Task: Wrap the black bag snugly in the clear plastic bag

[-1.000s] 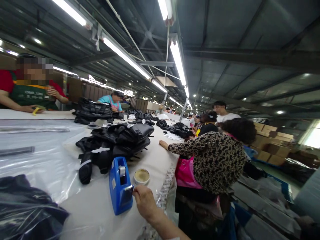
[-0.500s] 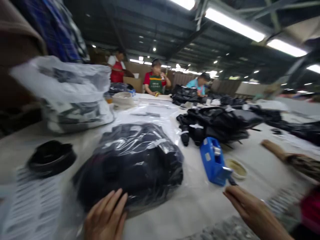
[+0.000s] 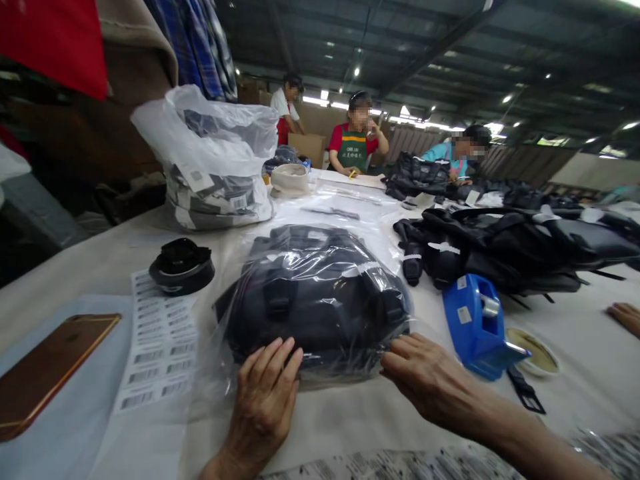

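A black backpack point(image 3: 310, 300) lies in a clear plastic bag point(image 3: 227, 373) on the table in front of me. My left hand point(image 3: 267, 393) rests on the bag's near edge, fingers stretched out and palm down. At the bag's near right corner is my right hand point(image 3: 420, 373), its fingers curled together against the plastic. What these fingers hold, if anything, is hidden. Right of that hand stands a blue tape dispenser point(image 3: 473, 327), with a black buckle point(image 3: 525, 390) and a roll of tape point(image 3: 537, 353) beside it.
To the left are a sheet of barcode labels point(image 3: 160, 360), a black roll point(image 3: 183, 267), a phone point(image 3: 55, 367) and a full white plastic bag point(image 3: 215, 160). More black backpacks point(image 3: 500, 247) lie at right. Several people sit or stand beyond, and another person's hand point(image 3: 625, 317) shows at the right edge.
My right hand has moved left from beside the tape dispenser to the bagged backpack's corner. My left hand stays on the bag. The view has turned left, bringing the phone into sight.
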Demonstrator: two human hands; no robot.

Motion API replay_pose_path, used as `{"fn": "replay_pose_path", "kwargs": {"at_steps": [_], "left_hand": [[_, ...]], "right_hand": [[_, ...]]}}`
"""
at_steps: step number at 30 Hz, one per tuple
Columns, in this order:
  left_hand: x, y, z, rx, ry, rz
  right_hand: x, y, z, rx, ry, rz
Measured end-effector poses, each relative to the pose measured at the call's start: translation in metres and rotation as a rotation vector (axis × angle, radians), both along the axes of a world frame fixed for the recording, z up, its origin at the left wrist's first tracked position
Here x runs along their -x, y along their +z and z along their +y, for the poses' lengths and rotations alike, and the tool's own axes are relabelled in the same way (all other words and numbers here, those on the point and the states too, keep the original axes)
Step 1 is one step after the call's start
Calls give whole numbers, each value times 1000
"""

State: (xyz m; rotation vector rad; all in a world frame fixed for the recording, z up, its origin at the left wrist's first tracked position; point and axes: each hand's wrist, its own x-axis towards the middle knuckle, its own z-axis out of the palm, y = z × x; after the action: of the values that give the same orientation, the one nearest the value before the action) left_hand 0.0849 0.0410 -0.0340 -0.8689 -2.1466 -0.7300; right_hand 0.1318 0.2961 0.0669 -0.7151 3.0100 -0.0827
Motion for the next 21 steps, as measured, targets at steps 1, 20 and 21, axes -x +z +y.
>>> {"fn": "replay_pose_path", "kwargs": {"at_steps": [1, 20, 21], "left_hand": [[1, 0, 0, -4, 1, -1], [5, -13, -9, -3, -1, -54], [9, -19, -8, 1, -14, -18]], "right_hand": [[4, -1, 1, -24, -1, -6], [36, -21, -10, -143, -240, -57], [36, -18, -13, -146, -273, -70]]}}
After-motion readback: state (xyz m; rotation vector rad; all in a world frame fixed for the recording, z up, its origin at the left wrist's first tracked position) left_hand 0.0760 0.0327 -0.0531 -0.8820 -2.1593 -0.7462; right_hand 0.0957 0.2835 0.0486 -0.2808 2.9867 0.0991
